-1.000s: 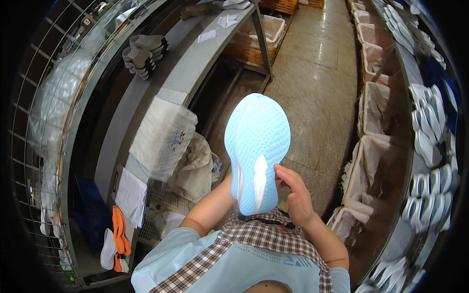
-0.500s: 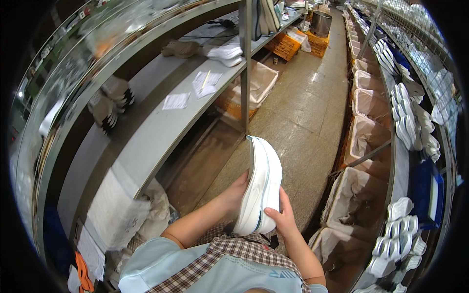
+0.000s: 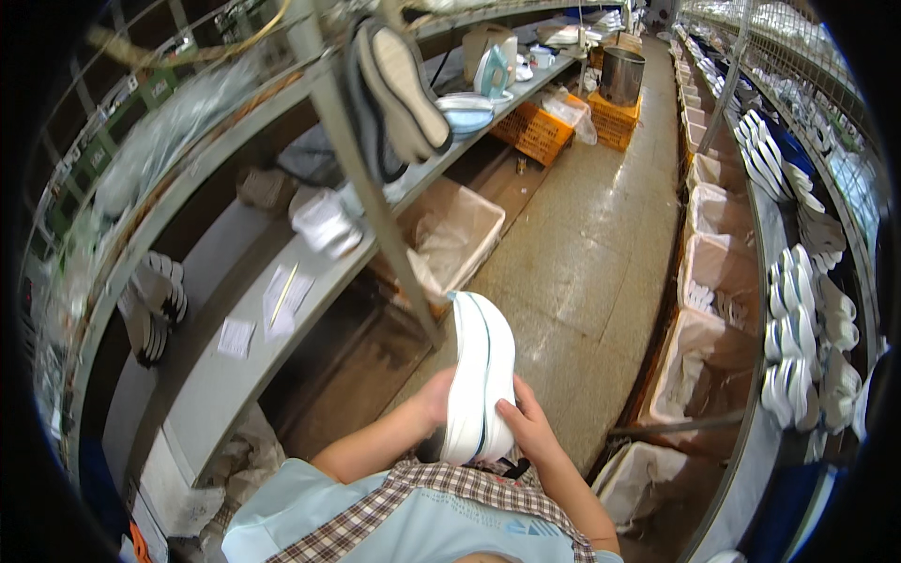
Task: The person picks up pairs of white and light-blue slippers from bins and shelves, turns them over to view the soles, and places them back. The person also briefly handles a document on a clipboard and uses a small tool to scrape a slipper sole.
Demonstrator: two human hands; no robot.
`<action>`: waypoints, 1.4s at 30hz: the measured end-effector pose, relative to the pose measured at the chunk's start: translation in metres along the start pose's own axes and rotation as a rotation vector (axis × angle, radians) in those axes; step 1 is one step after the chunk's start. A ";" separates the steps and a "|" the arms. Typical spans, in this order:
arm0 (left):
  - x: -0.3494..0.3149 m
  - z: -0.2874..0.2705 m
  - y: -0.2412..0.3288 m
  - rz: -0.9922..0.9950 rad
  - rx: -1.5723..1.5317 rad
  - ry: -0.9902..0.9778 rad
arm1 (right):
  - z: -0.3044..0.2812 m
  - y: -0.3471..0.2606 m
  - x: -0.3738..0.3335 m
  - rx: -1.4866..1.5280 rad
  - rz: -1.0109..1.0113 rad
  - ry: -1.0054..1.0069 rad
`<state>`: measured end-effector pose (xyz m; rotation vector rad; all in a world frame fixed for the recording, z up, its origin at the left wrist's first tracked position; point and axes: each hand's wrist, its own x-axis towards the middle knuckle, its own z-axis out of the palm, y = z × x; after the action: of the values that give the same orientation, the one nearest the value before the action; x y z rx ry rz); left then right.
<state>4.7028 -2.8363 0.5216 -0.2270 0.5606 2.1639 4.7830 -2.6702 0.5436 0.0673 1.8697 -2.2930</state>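
A pair of white shoe soles (image 3: 481, 366) with thin blue-green lines stands upright in front of my body, pressed together side by side. My left hand (image 3: 437, 396) is closed against their left side, its fingertips hidden behind them. On the right, my right hand (image 3: 527, 422) grips the lower edge, with the thumb lying on the near face. The soles' upper ends point away from me over the floor.
On the left runs a grey shelf (image 3: 208, 394) with papers (image 3: 286, 298), white soles (image 3: 325, 223) and dark-striped soles (image 3: 150, 305). Large soles (image 3: 399, 94) hang at a metal post (image 3: 371, 202). Lined bins (image 3: 699, 366) and racked white soles (image 3: 790, 328) flank the aisle floor (image 3: 582, 235) on the right.
The view has moved forward along the aisle, so the left shelf, post and bins appear nearer. Both hands still hold the soles, which now sit slightly further left and lower.
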 end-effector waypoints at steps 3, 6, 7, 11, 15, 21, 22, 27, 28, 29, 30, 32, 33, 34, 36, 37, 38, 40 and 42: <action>0.064 0.027 0.032 0.048 -0.057 -0.147 | -0.056 -0.037 0.065 -0.152 -0.066 -0.042; 0.129 0.038 0.062 0.139 -0.062 -0.107 | -0.111 -0.058 0.126 -0.201 -0.122 0.014; 0.151 0.038 0.072 0.170 -0.075 -0.088 | -0.127 -0.061 0.146 -0.188 -0.145 0.034; 0.252 0.034 0.115 0.187 -0.071 -0.135 | -0.200 -0.065 0.241 -0.076 0.044 0.053; 0.377 0.046 0.173 0.283 0.013 0.030 | -0.268 -0.093 0.357 -0.073 0.085 0.106; 0.535 0.108 0.262 0.221 0.092 0.058 | -0.378 -0.166 0.496 -0.107 -0.027 0.134; 0.557 0.118 0.277 0.232 0.125 0.034 | -0.399 -0.174 0.517 -0.107 0.013 0.195; 0.676 0.140 0.340 0.208 0.108 0.241 | -0.512 -0.179 0.644 -0.154 0.028 0.325; 0.699 0.142 0.346 0.252 0.122 0.294 | -0.537 -0.178 0.673 -0.181 0.030 0.334; 0.720 0.143 0.355 0.274 0.101 0.203 | -0.563 -0.179 0.708 -0.311 -0.053 0.287; 0.737 0.145 0.358 0.263 0.052 0.266 | -0.587 -0.181 0.738 -0.335 -0.056 0.254; 0.774 0.158 0.375 0.307 -0.032 0.319 | -0.626 -0.198 0.815 -0.363 -0.100 0.164; 0.790 0.168 0.383 0.365 -0.049 0.399 | -0.640 -0.211 0.857 -0.453 -0.139 0.132; 0.804 0.177 0.392 0.456 0.050 0.396 | -0.652 -0.225 0.896 -0.532 -0.189 0.095; 0.826 0.193 0.399 0.639 0.284 0.455 | -0.667 -0.248 0.969 -0.694 -0.275 0.043; 0.839 0.197 0.411 0.603 0.115 0.496 | -0.673 -0.261 1.007 -0.774 -0.329 0.019; 0.850 0.199 0.422 0.583 0.015 0.483 | -0.674 -0.270 1.045 -0.801 -0.410 0.012; 0.873 0.202 0.444 0.558 -0.152 0.497 | -0.671 -0.285 1.118 -0.889 -0.498 -0.011; 0.895 0.208 0.457 0.691 -0.120 0.518 | -0.663 -0.296 1.185 -0.991 -0.434 -0.021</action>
<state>3.8036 -2.3426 0.5318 -0.7670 0.8971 2.8256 3.5165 -2.0995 0.5154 -0.5281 2.9730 -1.2574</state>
